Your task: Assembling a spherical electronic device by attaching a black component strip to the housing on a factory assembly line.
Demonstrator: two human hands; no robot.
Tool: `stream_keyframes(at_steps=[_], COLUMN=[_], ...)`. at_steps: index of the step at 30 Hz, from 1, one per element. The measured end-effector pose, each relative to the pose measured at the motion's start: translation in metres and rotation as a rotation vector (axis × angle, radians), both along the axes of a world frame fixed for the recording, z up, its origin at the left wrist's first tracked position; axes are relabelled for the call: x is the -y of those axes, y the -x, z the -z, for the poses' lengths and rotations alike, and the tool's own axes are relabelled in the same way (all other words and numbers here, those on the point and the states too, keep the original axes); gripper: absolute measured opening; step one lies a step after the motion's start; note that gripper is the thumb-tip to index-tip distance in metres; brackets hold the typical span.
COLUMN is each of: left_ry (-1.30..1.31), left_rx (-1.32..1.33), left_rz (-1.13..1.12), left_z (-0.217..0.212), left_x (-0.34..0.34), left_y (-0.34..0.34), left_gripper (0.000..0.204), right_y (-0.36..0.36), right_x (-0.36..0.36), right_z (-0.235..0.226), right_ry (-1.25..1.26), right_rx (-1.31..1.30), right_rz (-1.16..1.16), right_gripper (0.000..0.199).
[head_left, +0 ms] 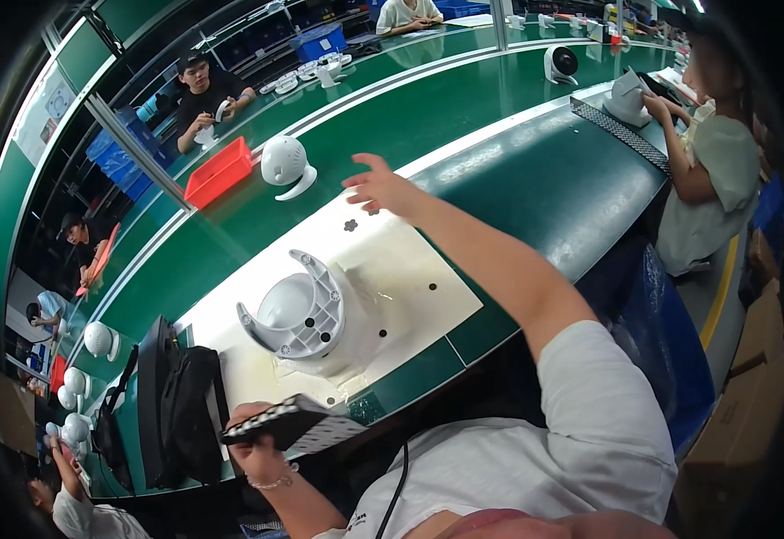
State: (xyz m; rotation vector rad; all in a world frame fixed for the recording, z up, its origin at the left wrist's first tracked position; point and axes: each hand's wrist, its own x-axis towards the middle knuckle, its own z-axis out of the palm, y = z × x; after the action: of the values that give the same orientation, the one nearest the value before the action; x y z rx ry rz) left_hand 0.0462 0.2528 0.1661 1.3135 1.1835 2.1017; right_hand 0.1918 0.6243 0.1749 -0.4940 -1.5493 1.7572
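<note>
White housing [291,304], bracket uppermost: set on cream mat [446,301]. Left hand [260,454], on the housing's near side: dotted sheet [298,422] pinched at one edge. Right hand [385,190], beyond the housing: fingers spread, nothing visibly held. Risk: housing could be tipped if brushed by the sheet.

White short-sleeved shirt [594,386], small dark print [356,519]; thin black cable [398,490] across it; pale bracelet [275,484] around the left wrist [282,494].
</note>
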Motion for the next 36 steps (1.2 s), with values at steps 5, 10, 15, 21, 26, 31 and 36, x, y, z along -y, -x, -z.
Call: stream_keyframes(at_steps=[5, 10, 15, 21, 26, 31, 36], left_ry=[0.145, 0.255, 0.359, 0.172, 0.036, 0.158, 0.155], left_rx=[0.070, 0.215, 0.038, -0.487, -0.635, -0.710, -0.691], left_rz=[0.062, -0.039, -0.053, -0.084, -0.208, -0.380, -0.381], left_z=[0.001, 0.017, 0.025, 0.021, 0.022, 0.032, 0.034], left_x=[-0.039, -0.042, -0.042, -0.052, -0.058, -0.067, -0.070], left_y=[-0.036, -0.039, -0.032, -0.028, -0.036, -0.041, -0.041], left_gripper=[0.031, 0.028, 0.024, 0.022, 0.023, 0.035, 0.038], right_y=[0.095, 0.079, -0.007, -0.014, -0.025, -0.027, -0.024], right_x=[0.004, -0.027, -0.040, 0.046, 0.104, 0.119, 0.126], right_z=[0.047, 0.063, 0.046, -0.007, -0.025, -0.020, -0.019], right_ry=[0.119, -0.099, -0.400, -0.271, -0.476, -0.545, -0.578], right_rx=[0.085, -0.029, 0.282, 0.078, 0.146, 0.207, 0.235], right_rz=[-0.237, 0.340, 0.711, 0.050, -0.280, -0.238, -0.173], right_gripper=[0.064, 0.042, 0.023, 0.005, 0.008, 0.010, 0.009])
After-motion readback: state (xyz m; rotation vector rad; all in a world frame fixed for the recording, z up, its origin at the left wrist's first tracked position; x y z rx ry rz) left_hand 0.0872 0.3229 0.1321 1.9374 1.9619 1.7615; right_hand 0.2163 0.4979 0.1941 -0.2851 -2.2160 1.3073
